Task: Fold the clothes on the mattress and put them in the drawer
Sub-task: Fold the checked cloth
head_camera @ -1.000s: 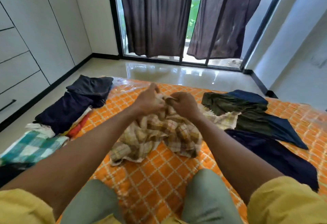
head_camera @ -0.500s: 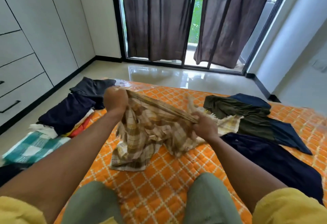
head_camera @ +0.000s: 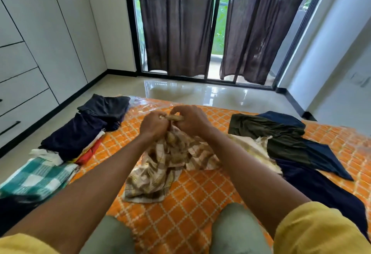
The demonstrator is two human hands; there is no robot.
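Note:
A crumpled beige and brown checked cloth [head_camera: 160, 165] hangs from both my hands over the orange quilted mattress [head_camera: 186, 213]. My left hand [head_camera: 153, 126] and my right hand [head_camera: 191, 120] sit close together, both pinching the cloth's upper edge. Its lower part rests bunched on the mattress. Folded clothes lie along the mattress's left side: a black pile [head_camera: 106, 109], a navy garment [head_camera: 74, 135] and a green checked cloth [head_camera: 36, 175]. To the right lie loose clothes: an olive garment [head_camera: 279, 133], blue ones [head_camera: 325, 157] and a cream cloth [head_camera: 251, 147].
White wardrobe drawers [head_camera: 20, 97] line the left wall across a strip of floor. Shiny tiles [head_camera: 200, 91] lie beyond the mattress, before a glass door with dark curtains [head_camera: 176, 23]. My knees [head_camera: 239, 225] rest on the mattress's near part.
My hands spread the checked cloth's edge apart half a second ago and have now come back together at the middle, higher up. The camera has tilted up.

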